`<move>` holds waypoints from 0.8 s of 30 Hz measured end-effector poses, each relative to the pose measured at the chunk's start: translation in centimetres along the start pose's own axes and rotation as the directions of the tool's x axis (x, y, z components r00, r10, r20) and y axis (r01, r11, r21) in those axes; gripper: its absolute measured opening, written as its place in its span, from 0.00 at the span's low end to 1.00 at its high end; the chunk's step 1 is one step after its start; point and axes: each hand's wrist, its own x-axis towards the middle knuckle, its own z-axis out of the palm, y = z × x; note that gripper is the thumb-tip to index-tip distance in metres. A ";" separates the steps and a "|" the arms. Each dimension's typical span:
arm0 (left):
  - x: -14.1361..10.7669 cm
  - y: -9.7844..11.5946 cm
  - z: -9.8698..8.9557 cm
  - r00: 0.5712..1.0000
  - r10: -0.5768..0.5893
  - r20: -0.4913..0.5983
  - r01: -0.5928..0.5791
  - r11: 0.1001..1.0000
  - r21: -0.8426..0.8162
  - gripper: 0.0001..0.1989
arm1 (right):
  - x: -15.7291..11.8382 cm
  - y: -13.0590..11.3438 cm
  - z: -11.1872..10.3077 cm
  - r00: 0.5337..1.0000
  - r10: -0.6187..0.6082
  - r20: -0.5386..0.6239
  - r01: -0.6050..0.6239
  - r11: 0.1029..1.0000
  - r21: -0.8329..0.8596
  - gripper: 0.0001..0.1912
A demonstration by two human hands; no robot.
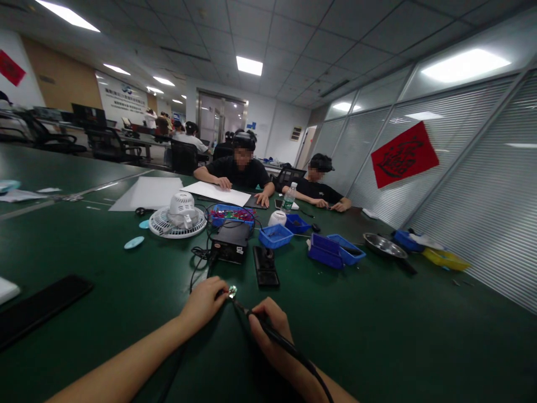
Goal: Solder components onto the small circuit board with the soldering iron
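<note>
My right hand [272, 327] is closed around a black soldering iron [265, 326], with the cord trailing back past my wrist. The iron's tip points up and left at a small shiny circuit board [232, 290]; I cannot tell whether they touch. My left hand [206, 301] pinches the left edge of this board between thumb and fingers, low over the green table [361, 336]. Just beyond stands a black soldering station [230, 243] with coiled cable. A black iron stand [265, 267] lies to its right.
Behind the station, a blue tray [232, 215] holds colourful wires. A white fan part [178, 222] sits left of it. Blue bins [325, 251], a bottle [289, 197] and a metal bowl [385, 246] stand at right. Two people sit across the table. A dark flat slab [44, 308] lies at left.
</note>
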 end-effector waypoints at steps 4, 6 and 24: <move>0.0 0.1 0.0 1.000 -0.012 -0.001 0.012 1.000 0.006 0.06 | 0.1 -0.3 -0.5 0.999 -0.010 -0.048 0.011 1.000 0.028 0.06; 0.0 0.1 -0.1 1.000 -0.013 -0.003 0.013 1.000 0.010 0.06 | 0.2 -0.6 -0.8 0.997 -0.013 -0.076 0.016 0.999 0.033 0.06; 0.0 0.1 -0.1 1.000 0.010 0.012 -0.010 1.000 0.014 0.05 | 0.3 -0.5 -0.5 1.000 0.015 -0.026 -0.014 0.999 0.046 0.07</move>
